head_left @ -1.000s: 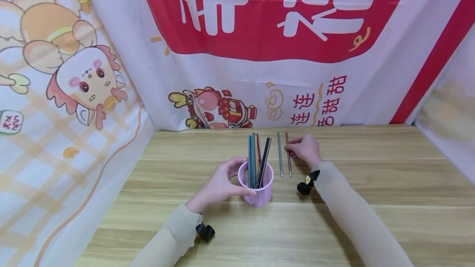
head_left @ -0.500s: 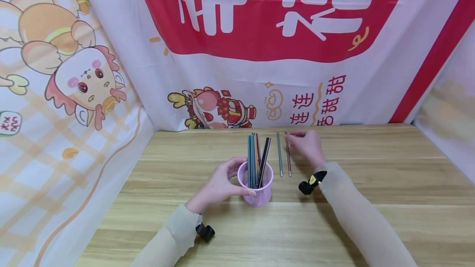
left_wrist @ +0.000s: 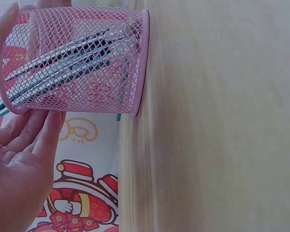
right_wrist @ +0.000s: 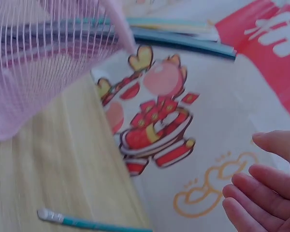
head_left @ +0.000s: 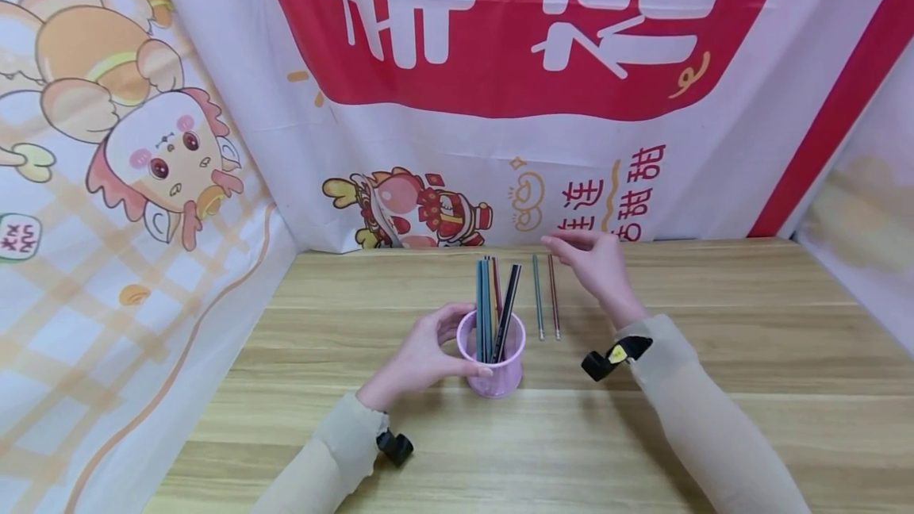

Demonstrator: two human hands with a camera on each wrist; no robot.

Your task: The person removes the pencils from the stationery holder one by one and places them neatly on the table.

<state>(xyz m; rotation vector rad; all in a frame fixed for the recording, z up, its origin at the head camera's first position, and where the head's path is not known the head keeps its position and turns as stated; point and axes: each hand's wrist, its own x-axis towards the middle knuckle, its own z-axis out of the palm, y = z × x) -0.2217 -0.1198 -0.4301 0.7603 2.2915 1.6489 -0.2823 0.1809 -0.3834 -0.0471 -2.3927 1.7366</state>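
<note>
In the head view my left hand (head_left: 417, 355) grips a pink mesh pencil cup (head_left: 502, 381), thumb on the near side of the rim and fingers round the far side. The cup stands upright on the table. Several pencils (head_left: 485, 312) lean inside it, teal, yellow, red and black. To its right a teal pencil (head_left: 539, 300) and a dark red pencil (head_left: 553, 300) lie side by side, eraser ends nearer me. My right hand (head_left: 596, 268) hovers past their far ends, holding nothing. Its fingers (right_wrist: 251, 203) look loosely bent in the right wrist view.
The wooden table (head_left: 714, 387) ends at a white cloth backdrop (head_left: 714, 181) with red lettering and cartoon prints. A patterned cloth (head_left: 236, 308) hangs along the left side. Black camera mounts sit on both wrists.
My right hand has come off the dark red pencil, rising and moving away toward the backdrop. Both loose pencils stay almost where they lay. My left hand and the cup have not moved.
</note>
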